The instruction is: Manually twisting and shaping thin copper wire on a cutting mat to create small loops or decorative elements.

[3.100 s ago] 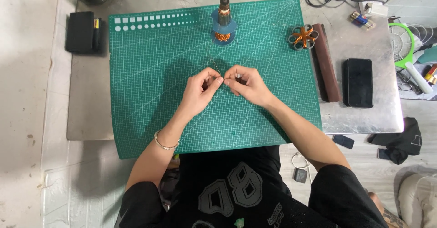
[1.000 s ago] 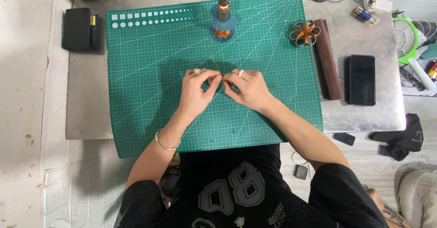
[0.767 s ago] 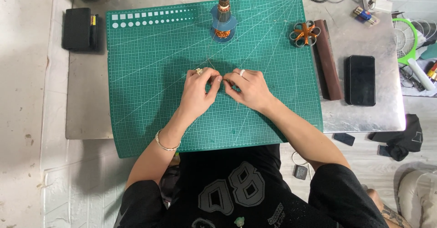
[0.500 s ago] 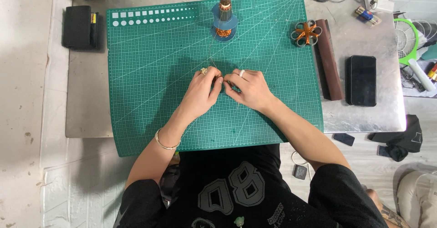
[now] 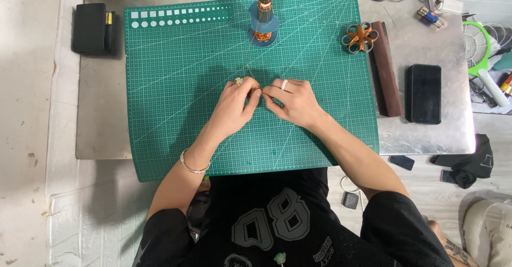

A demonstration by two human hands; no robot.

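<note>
1. Where the green cutting mat (image 5: 176, 85) serves as our landmark, the head view shows our left hand (image 5: 234, 104) and right hand (image 5: 293, 102) meeting at its middle, fingertips almost touching each other.
2. Both hands are closed to a pinch; between them we appear to hold a thin copper wire (image 5: 249, 59), too fine to see where the fingers grip it. It seems to run from our fingers up the mat to the copper-wound spool on a blue base (image 5: 263, 16), which stands upright at the mat's far edge.
3. By the mat's right far corner lies an orange ring-shaped coil piece (image 5: 360, 36), just beside a brown bar (image 5: 386, 69); a black phone (image 5: 424, 93) lies further right, well off the mat. A black case (image 5: 94, 28) sits off the mat's left far corner.
4. To do this well, we judge we should keep the pinches close together, hold the wire lightly taut toward the spool, and work with fingertips only, so the strand neither kinks nor snaps.
</note>
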